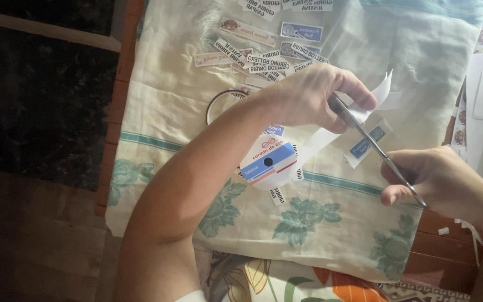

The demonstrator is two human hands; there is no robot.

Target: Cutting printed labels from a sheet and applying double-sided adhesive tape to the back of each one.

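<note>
My left hand (314, 98) reaches across a cream cloth (163, 112) and pinches a white paper strip (378, 95) between thumb and fingers. My right hand (437, 182) grips a pair of metal scissors (373, 142), whose blades point up-left into the strip beside my left fingers. A second length of the white strip (317, 142) trails down from my left hand toward a round spool with a white, blue and red label (269, 162). Several cut printed labels (269, 59) lie scattered at the top of the cloth.
The cloth has green flower prints and a green stripe and covers a wooden table (437, 263). A thin dark ring (219, 100) lies on it near my left wrist. More paper strips (476, 95) lie at the right edge. A colourful patterned fabric (286, 282) shows at the bottom.
</note>
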